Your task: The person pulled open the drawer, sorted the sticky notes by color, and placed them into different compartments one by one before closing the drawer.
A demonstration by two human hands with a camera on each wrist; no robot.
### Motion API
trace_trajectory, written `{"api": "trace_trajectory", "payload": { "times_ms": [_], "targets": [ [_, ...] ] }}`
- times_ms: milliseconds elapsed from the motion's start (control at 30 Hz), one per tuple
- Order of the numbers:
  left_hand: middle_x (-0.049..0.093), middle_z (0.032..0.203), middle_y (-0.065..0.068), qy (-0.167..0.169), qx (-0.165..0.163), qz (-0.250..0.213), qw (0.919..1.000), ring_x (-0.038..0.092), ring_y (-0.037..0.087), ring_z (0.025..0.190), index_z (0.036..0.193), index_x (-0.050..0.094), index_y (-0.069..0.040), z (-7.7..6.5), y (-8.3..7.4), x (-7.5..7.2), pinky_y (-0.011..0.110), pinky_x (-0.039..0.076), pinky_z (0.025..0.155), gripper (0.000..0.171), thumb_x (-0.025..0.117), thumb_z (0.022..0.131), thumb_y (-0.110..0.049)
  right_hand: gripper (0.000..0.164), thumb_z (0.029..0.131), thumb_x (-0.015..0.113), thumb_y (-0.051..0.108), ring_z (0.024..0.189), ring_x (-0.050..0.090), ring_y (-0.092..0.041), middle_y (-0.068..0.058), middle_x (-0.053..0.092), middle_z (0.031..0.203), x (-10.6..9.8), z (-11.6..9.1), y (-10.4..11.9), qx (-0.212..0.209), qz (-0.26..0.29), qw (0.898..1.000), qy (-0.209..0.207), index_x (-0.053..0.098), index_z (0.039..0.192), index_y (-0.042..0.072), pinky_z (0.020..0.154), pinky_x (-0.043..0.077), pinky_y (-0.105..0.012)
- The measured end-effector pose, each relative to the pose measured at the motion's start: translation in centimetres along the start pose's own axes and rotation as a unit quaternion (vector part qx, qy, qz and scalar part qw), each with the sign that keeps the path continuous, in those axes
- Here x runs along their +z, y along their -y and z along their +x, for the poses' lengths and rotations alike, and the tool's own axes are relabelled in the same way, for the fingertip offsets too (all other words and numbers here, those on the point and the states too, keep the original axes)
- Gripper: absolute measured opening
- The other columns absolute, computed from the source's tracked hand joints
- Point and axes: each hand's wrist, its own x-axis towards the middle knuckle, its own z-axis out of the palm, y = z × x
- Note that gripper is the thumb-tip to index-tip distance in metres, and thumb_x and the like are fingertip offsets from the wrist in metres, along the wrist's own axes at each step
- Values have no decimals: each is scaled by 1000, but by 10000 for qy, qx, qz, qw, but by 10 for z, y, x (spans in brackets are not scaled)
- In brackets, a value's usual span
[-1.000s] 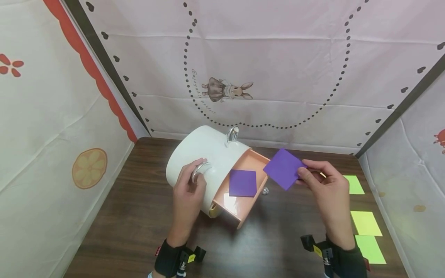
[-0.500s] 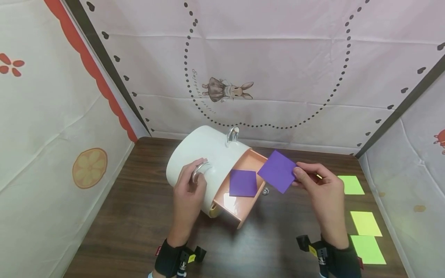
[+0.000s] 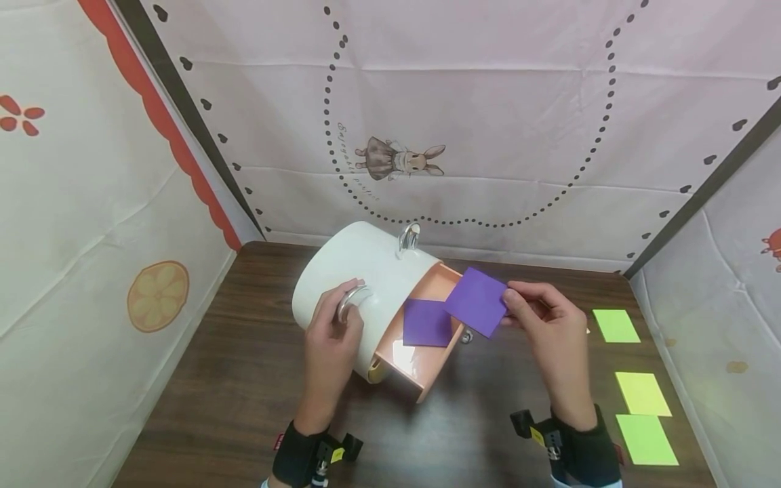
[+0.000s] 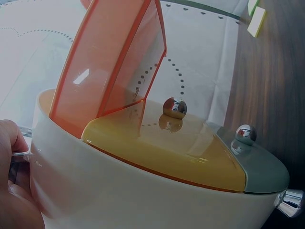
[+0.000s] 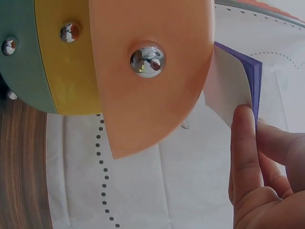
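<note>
A white rounded cabinet lies on the table with its peach drawer pulled out. Inside the drawer rests a purple sticky note pad. My left hand grips the chrome loop on the cabinet's side. Between thumb and fingers, my right hand pinches a second purple sticky note pad by its right corner; the pad overlaps the drawer's outer edge. In the right wrist view this pad shows its pale back and stacked purple edge beside the drawer front.
A yellow drawer and a grey-green drawer sit closed, each with a round chrome knob. Along the table's right side lie a green pad, a yellow pad and another green pad. Fabric walls surround the table.
My right hand has moved left with the purple sticky note pad, bringing it over the drawer's edge and partly across the other purple pad in view. My left hand stays on the loop.
</note>
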Motion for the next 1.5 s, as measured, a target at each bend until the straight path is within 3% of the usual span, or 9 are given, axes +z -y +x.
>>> {"api": "trace_trajectory", "payload": {
  "times_ms": [567,967,1200,1500],
  "targets": [
    [65,133,11,-123,2,4,9999,62,23,119,136,66,-4,1,-8,3,25,50,107,43,60,97,13,25,98,79,19,80,74,-26,-13,72,103,17,2,11,-382,292,9985,278,77,116,1,74,64,-35],
    [66,133,8,-94,166,84,9998,63,22,119,138,67,-7,0,-2,2,25,50,106,45,62,97,11,21,98,79,17,81,73,-26,-12,72,103,26,1,7,-456,410,9971,454,76,114,3,74,65,-37],
    [65,136,-1,6,176,47,9998,63,20,122,140,67,-16,0,1,0,31,52,107,46,62,100,5,21,97,80,20,83,72,-24,-7,73,102,34,0,6,-637,87,9960,624,76,112,6,74,65,-35],
    [65,134,3,-61,198,68,9998,63,20,121,138,67,-12,0,0,2,28,51,107,47,62,98,11,16,93,84,18,91,71,-18,1,71,103,41,-2,6,-1058,-397,9926,447,79,106,10,78,62,-24]
  ]
}}
